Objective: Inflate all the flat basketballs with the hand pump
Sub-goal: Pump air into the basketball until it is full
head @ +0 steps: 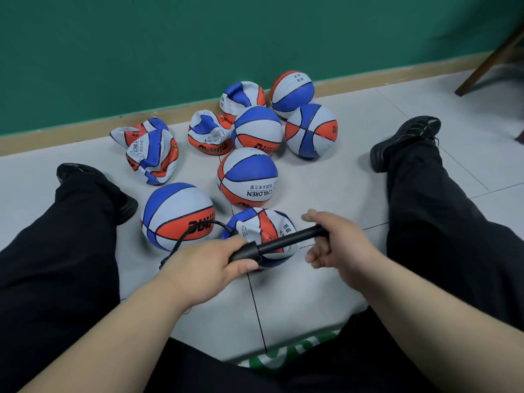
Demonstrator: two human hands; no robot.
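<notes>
Person seated on the tiled floor (334, 177), legs in black trousers spread to either side of the hand pump (286, 241). Pump is black and held roughly level, sloping up slightly toward its right end. Left hand (209, 265) grips the pump's wider left end, fingers wrapped over it, thumb underneath. Right hand (337, 242) is closed round the pump's right end, fingers curled below, thumb out above; this hand is a little blurred. A thin black hose (181, 239) leaves the pump's left end behind the left hand, loops out to the left and runs back toward the crumpled basketball (263, 225) lying directly under and just behind the pump; the joint between hose and ball cannot be made out. This ball is blue, white and orange, with collapsed, folded panels. Just left of the pump, a round basketball (175, 211) sits beside the crumpled one, the hose crossing in front of it. Directly beyond the pump, a second round basketball (246, 174) with "CHILDREN" printed on it. Farther beyond the pump, against the skirting board (85, 129), a cluster: three more round balls (256, 129) and two caved-in balls (208, 131). Beyond the pump and to the left, flattened balls (153, 151) lie folded together; the count there is unclear. Green wall (198, 38) behind. Far right of the pump and beyond it, a black shoe (405, 140) and a wooden furniture leg (490, 58).
</notes>
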